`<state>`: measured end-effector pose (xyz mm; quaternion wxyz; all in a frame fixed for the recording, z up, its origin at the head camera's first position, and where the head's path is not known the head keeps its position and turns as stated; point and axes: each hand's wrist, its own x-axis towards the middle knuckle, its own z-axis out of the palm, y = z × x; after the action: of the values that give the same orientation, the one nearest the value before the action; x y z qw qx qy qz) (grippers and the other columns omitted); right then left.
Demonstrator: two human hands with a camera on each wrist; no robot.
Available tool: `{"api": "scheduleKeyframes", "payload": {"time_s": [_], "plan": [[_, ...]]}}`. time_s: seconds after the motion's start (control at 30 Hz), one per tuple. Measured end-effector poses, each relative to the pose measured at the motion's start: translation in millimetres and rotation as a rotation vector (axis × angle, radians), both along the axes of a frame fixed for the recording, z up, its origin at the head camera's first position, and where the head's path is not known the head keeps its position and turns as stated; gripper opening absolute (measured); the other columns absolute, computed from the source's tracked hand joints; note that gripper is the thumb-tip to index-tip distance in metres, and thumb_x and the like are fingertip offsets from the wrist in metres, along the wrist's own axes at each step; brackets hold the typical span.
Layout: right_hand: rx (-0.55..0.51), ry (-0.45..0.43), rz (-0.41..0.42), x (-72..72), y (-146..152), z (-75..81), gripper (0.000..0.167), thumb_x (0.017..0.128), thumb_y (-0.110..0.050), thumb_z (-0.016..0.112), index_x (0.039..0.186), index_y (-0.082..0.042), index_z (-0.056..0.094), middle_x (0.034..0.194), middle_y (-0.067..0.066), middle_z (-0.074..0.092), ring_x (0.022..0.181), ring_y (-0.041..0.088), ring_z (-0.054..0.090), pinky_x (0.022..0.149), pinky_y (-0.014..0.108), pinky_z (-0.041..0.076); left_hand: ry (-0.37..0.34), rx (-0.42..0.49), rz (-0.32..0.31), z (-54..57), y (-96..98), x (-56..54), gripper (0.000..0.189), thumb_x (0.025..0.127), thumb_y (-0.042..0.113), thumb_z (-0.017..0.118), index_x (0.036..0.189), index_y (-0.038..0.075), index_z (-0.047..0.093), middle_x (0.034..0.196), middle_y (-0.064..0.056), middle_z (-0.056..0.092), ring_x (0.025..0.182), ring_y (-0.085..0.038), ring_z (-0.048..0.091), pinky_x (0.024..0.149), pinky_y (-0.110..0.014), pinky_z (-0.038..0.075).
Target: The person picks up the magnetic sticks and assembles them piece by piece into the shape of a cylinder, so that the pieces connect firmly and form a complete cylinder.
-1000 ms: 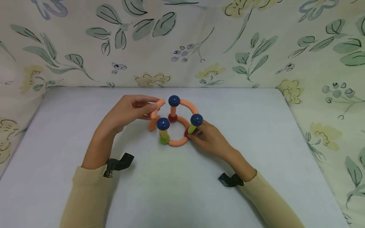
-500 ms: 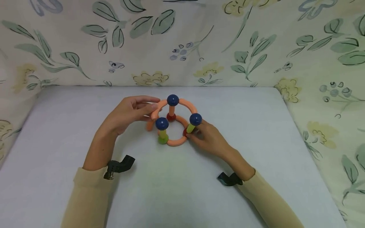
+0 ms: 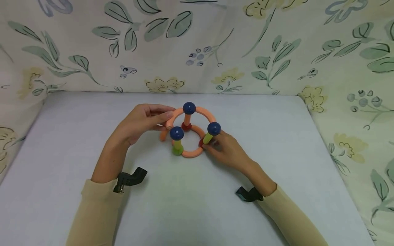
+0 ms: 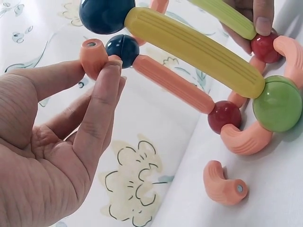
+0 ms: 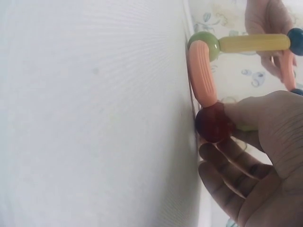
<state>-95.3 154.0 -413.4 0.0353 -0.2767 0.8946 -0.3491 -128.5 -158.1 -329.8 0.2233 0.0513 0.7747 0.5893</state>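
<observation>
My left hand (image 3: 143, 121) pinches a curved orange magnetic rod (image 4: 93, 59) between thumb and fingertips. One end of it meets the rear blue ball (image 3: 189, 108); its other end, with a metal disc showing, stands just apart from the front-left blue ball (image 4: 108, 14). These balls top a ball-and-rod frame with upright rods, such as the yellow one (image 4: 194, 52), over a ring of curved orange rods. At the frame's right base, my right hand (image 3: 229, 150) grips a red ball (image 5: 215, 123) with thumb and fingers. A green ball (image 4: 278, 104) forms the front-left base corner.
A loose curved orange rod (image 4: 225, 184) lies on the white table (image 3: 191, 198), left of the frame and partly under my left hand in the head view. A floral cloth (image 3: 227, 44) hangs behind the table's back edge.
My left hand has shifted slightly right, bringing the curved rod up to the rear blue ball, where a gap showed before. The right hand keeps its hold on the red ball.
</observation>
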Motion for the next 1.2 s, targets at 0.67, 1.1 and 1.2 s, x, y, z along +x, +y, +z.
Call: {"api": "scheduleKeyframes", "payload": {"time_s": [0.67,1.1,1.2], "plan": [[-0.013,0.012,0.018,1.7,-0.5,-1.5,0.025,0.098,-0.015,0.076,0.121,-0.009,0.067,0.115,0.007,0.075,0.103,0.020,0.073,0.089,0.037,0.063,0.061,-0.025,-0.041,3.2,3.1,3.8,0.048,0.108,0.041,0.060,0.148,0.013,0.060,0.142,-0.012,0.066,0.105,-0.017,0.074,0.093,-0.031,0.063],[-0.005,0.010,0.052,-0.6,3.5,1.7,0.022,0.100,-0.018,0.075,0.120,-0.012,0.070,0.116,0.003,0.076,0.106,0.017,0.072,0.091,0.036,0.063,0.232,-0.361,-0.125,-20.9,-15.0,35.2,0.046,0.106,0.030,0.065,0.148,0.014,0.058,0.137,-0.013,0.069,0.124,-0.031,0.068,0.097,-0.047,0.060],[-0.034,0.013,0.058,-0.7,3.9,2.5,0.022,0.099,-0.017,0.076,0.119,-0.012,0.069,0.115,0.003,0.077,0.107,0.017,0.072,0.092,0.037,0.063,0.239,-0.390,-0.151,-20.3,-16.8,42.2,0.044,0.104,0.035,0.069,0.143,0.015,0.062,0.134,-0.008,0.070,0.122,-0.028,0.068,0.102,-0.050,0.058]]}}
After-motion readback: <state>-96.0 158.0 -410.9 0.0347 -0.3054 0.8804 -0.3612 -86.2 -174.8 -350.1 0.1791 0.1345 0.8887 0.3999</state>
